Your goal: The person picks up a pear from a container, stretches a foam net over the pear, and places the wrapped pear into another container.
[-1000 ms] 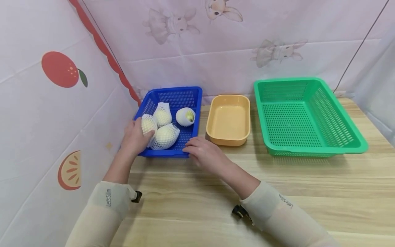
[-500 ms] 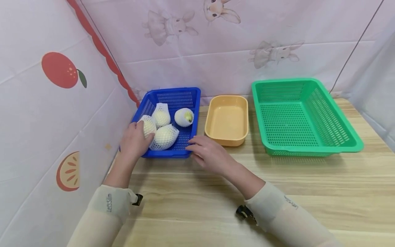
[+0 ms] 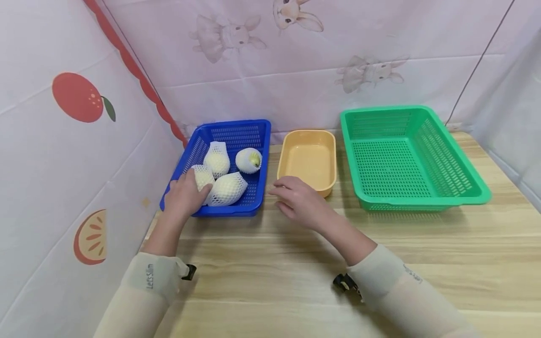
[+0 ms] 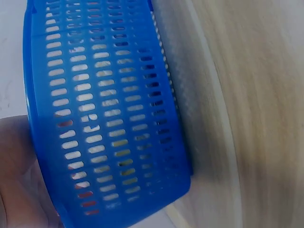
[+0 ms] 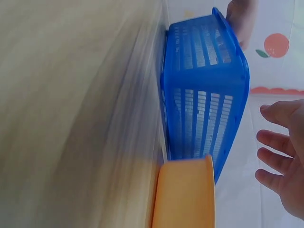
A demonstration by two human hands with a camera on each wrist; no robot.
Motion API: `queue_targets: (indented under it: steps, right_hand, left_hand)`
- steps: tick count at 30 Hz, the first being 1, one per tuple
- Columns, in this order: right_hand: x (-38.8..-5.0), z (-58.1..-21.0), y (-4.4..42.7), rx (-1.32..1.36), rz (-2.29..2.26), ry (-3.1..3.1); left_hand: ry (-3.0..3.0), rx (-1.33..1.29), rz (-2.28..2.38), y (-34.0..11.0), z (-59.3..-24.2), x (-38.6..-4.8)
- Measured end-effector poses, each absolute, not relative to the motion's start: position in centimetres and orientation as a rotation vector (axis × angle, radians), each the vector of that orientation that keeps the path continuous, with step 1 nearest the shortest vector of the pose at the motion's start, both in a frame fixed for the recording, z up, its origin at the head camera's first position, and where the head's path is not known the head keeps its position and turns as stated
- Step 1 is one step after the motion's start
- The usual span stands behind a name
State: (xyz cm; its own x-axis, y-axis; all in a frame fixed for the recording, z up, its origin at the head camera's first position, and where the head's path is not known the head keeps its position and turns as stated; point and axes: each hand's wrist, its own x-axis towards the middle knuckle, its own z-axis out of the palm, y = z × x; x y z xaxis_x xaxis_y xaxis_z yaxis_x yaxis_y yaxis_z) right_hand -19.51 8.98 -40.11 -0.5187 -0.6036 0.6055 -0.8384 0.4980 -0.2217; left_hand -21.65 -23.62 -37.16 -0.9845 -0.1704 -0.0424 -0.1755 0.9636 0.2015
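In the head view a blue basket (image 3: 249, 206) holds several pale fruits in white foam nets. My left hand (image 3: 182, 197) reaches over its front left corner, fingers and thumb around the nearest-left netted fruit (image 3: 204, 176); the palm side is hidden. Beside that fruit lie another netted fruit (image 3: 227, 190), one behind it (image 3: 217, 162), and one at the right showing a greenish end (image 3: 249, 160). The right hand (image 3: 297, 199) hovers at the front left of a yellow tub (image 3: 310, 164), apart from the blue basket, fingers loosely bent and holding nothing.
A large green basket (image 3: 393, 166) stands right of the tub on the wooden table (image 3: 270, 281). A printed cloth wall (image 3: 262, 103) rises close behind the containers, and another cloth (image 3: 38, 188) borders the left side.
My right hand has left the blue basket's front rim and moved right, near the tub. The left hand and its fruit have shifted slightly lower toward the front of the basket.
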Motion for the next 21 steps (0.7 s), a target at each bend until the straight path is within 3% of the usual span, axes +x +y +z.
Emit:
queue_targets:
  steps: [13,21]
  right_hand:
    - [-21.2,-38.5,14.8,0.865,0.573,-2.569]
    - [-22.6,-36.3,21.5,0.600,0.455,-2.752]
  left_hand:
    - [3.285,0.088,0.400,-18.9,-36.3,-21.8]
    - [3.264,0.139,0.308,-16.8,-35.6,-21.5]
